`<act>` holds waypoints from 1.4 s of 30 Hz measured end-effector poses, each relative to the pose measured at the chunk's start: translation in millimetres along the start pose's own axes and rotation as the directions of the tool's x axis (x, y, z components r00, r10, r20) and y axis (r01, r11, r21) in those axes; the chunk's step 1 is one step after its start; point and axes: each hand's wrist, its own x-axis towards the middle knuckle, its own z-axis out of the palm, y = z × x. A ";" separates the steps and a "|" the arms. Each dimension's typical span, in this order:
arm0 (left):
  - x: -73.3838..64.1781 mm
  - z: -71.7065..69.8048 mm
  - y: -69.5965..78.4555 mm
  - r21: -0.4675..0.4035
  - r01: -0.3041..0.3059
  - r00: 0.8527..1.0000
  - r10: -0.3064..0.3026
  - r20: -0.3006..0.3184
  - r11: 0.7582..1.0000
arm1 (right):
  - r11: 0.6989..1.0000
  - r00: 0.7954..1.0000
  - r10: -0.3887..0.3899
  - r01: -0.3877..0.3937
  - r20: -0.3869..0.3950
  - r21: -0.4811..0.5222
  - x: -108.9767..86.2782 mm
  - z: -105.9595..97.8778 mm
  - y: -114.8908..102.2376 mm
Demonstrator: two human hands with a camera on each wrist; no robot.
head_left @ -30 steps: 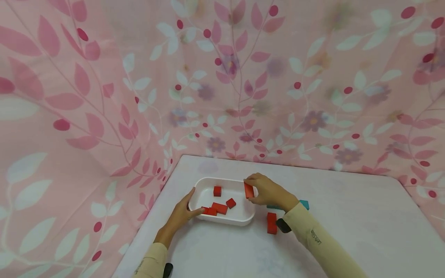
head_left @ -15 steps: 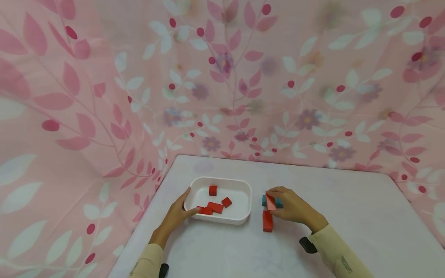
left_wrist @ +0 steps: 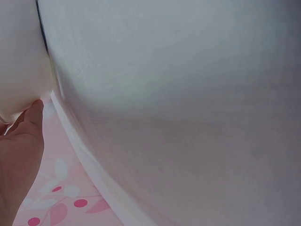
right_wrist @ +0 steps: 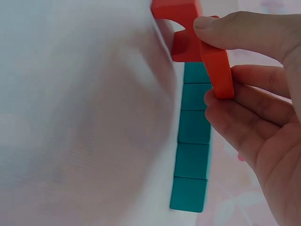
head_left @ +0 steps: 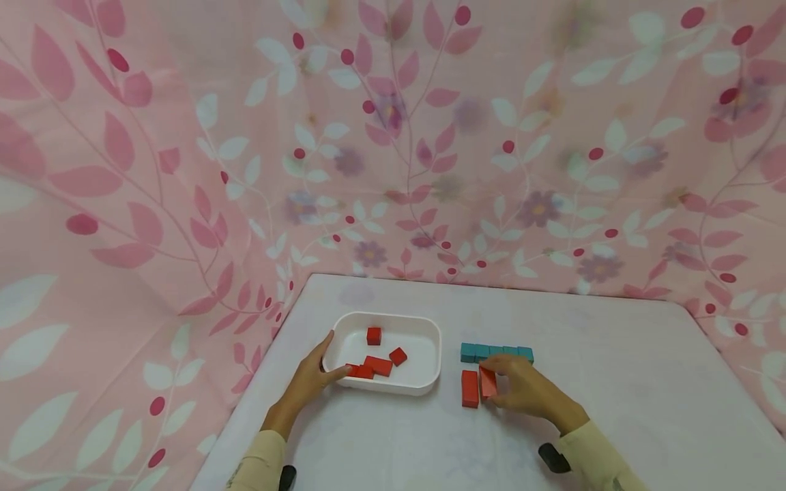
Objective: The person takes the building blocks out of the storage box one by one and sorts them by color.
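Note:
My left hand grips the left end of a white plastic tray, its thumb over the near rim. In the left wrist view only part of the left hand shows, against a white surface. My right hand pinches a red block upright between thumb and fingers, close to the right of a standing red block. The right wrist view shows that standing red block with an arched cutout; the pinched red block partly overlaps it.
Just behind the two red blocks runs a row of several teal blocks, side by side. Several red blocks lie inside the tray. A white-covered table carries everything, with pink floral cloth hanging behind and at the left.
My right hand has carried the red block from above the tray's right end, past the teal row, down beside the standing red block. The left hand has stayed on the tray.

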 end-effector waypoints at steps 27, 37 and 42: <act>-1.7 1.1 -0.3 -0.027 0.033 0.999 -0.033 -0.002 0.999 | 0.997 0.998 -0.049 0.047 -0.028 -0.069 -4.3 26.2 10.3; -1.7 0.1 1.6 -0.022 0.021 1.000 -0.021 -0.008 1.000 | 0.999 0.999 -0.023 0.022 -0.025 -0.039 -3.8 27.7 10.3; -1.7 1.0 2.0 -0.024 0.027 1.000 -0.027 -0.006 0.999 | 0.998 1.000 -0.024 0.025 0.014 -0.064 -1.4 17.0 3.5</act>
